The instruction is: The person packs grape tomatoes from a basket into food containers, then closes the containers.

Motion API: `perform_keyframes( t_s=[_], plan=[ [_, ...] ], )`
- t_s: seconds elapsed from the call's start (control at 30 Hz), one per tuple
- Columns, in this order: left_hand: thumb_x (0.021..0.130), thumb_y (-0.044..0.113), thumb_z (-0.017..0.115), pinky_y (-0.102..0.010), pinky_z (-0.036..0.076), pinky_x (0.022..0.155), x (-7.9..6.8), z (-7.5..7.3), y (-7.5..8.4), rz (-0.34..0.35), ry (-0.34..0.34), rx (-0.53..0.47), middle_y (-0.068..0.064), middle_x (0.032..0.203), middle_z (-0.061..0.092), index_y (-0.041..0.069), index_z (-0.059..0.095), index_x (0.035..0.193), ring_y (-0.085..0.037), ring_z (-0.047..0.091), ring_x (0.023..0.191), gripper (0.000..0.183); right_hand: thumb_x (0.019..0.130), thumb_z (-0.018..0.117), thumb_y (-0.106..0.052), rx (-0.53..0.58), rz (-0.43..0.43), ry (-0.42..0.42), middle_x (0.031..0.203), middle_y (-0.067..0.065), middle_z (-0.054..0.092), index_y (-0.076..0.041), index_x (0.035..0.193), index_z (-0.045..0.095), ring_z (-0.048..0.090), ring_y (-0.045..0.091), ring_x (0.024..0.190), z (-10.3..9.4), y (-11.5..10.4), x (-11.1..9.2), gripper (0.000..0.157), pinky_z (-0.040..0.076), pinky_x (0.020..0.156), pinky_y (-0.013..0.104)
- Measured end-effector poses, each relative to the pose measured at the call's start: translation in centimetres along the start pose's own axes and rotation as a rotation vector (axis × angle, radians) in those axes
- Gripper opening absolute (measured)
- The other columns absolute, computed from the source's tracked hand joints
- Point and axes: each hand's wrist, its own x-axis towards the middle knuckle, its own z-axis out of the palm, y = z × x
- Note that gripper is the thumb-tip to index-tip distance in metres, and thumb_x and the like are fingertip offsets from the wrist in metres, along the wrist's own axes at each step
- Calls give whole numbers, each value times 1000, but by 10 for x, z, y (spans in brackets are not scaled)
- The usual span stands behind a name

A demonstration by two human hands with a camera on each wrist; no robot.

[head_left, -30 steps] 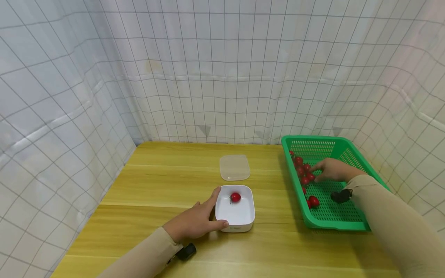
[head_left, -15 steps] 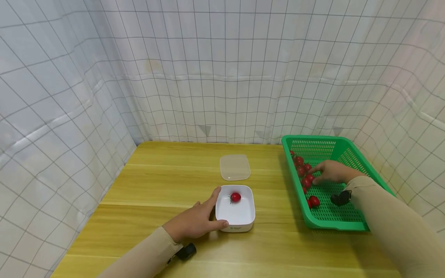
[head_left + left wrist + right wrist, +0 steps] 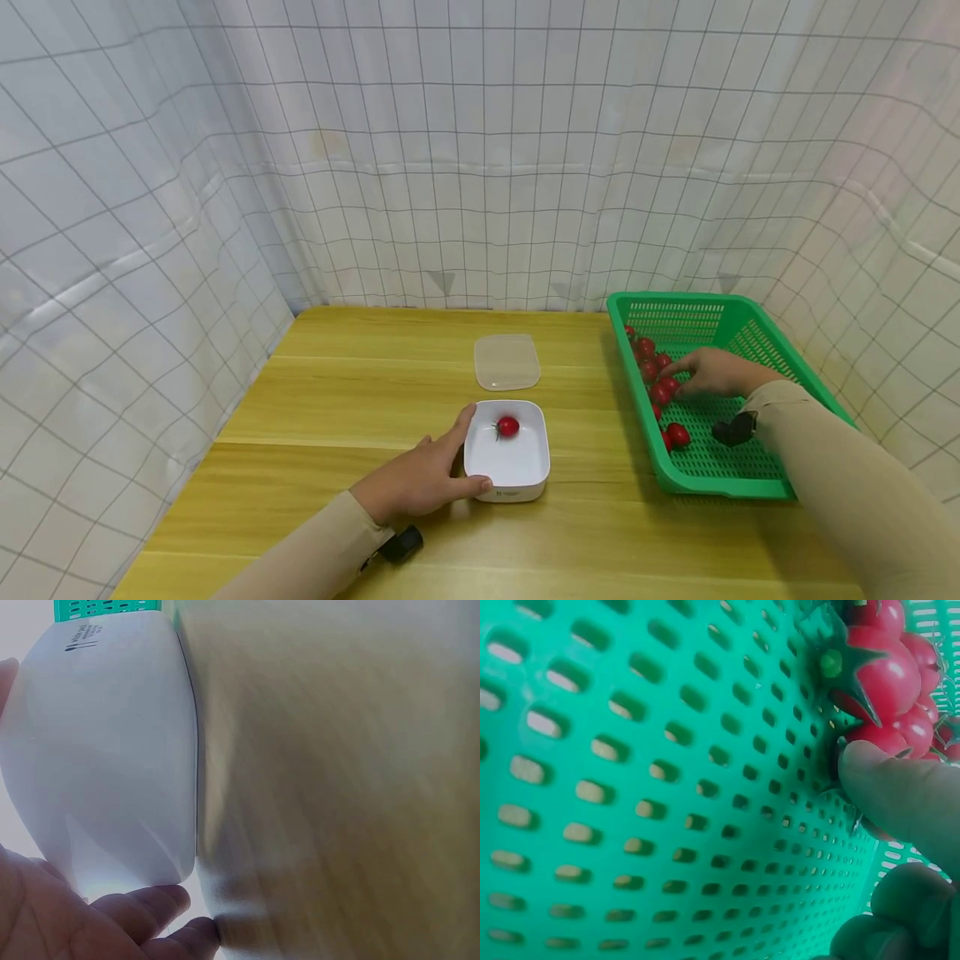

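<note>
The left hand point(image 3: 420, 477) of the person lies spread at a white, square box with rounded corners point(image 3: 517, 460), which stands near the middle of the yellow wooden table point(image 3: 337, 404). Its thumb touches the near left corner of the box and its fingers touch the left wall; they are extended, not clenched. Inside this box, toward the far wall, lies one small, round, red tomato with a green stem point(image 3: 508, 427). The right hand point(image 3: 720, 373) is inside a green, rectangular plastic basket with slotted walls point(image 3: 731, 486), at the right side of the table. Its fingertips are at the small, red, shiny tomatoes point(image 3: 889, 679) grouped along the left wall of the basket; I cannot tell whether one of them is grasped. Two more tomatoes lie close to the near left corner of the basket. A flat, translucent, square lid point(image 3: 507, 362) lies between the box and the far table edge. Both arms wear beige sleeves point(image 3: 311, 550). Behind the table hangs a white cloth with thin dark grid lines point(image 3: 510, 187).
</note>
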Motion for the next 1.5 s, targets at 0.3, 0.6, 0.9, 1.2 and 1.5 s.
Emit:
perform_keyframes(
  t_s=[0.3,0.6,0.9,1.2,1.5],
  plan=[
    [96,59,68,-64,13,131,-1,0,0,-2,2,-7,-5,175,25,19,0,172,-35,40,155,109,96,73,-25,2,-3,-10,142,32,61,-3,139,68,53,56,134,2,2,3,49,55,100,63],
    [97,60,68,-65,12,131,1,0,-2,9,0,-3,-6,175,24,18,0,171,-33,40,155,110,96,73,-23,0,-14,-11,143,32,61,-2,139,67,53,56,134,1,3,2,48,56,98,61],
    [97,59,68,-65,11,131,1,0,-3,19,1,-5,-6,175,24,17,-1,171,-31,40,155,109,96,75,-24,-1,-29,-4,140,31,63,1,137,68,54,55,134,0,1,1,48,55,101,62],
    [98,59,67,-66,12,130,2,0,-4,27,-5,3,-6,176,22,17,-1,171,-31,39,155,109,96,74,-24,2,-13,-19,140,30,64,1,139,66,64,49,122,0,4,1,50,57,94,61],
    [98,58,67,-66,11,130,1,-1,-3,27,-13,-8,-7,176,21,17,-2,171,-31,38,156,109,96,74,-27,-8,-5,-21,141,30,63,-1,140,66,59,53,128,-1,3,-1,51,55,99,63]
  ],
)
